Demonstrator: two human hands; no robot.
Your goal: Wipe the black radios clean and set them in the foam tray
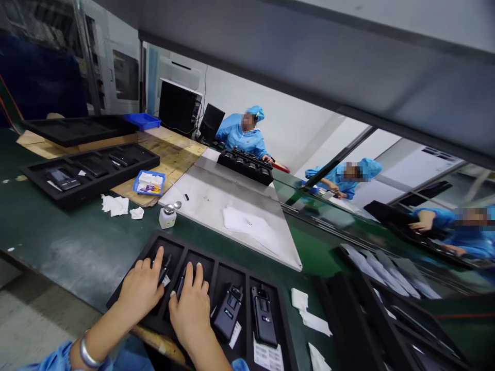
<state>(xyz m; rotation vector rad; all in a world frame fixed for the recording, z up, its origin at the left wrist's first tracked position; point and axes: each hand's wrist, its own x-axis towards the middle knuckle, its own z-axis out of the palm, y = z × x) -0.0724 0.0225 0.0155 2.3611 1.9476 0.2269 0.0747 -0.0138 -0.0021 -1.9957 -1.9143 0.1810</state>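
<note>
A black foam tray (216, 257) with several slots lies at the near edge of the green bench. My left hand (141, 288) rests over its leftmost slot, fingers curled on a thin dark tool (164, 269). My right hand (191, 306) lies over the second slot, its fingers closed on another thin dark tool (181, 281). Two black handheld radio devices (228, 312) (263, 314) sit in the two slots to the right, with white slips under them.
A small white bottle (167, 215) and white wipes (115, 205) lie beyond the tray. A metal plate (216, 201) carries white paper (251, 229). More black trays (88, 172) sit far left and right. Three people in blue work across the conveyor.
</note>
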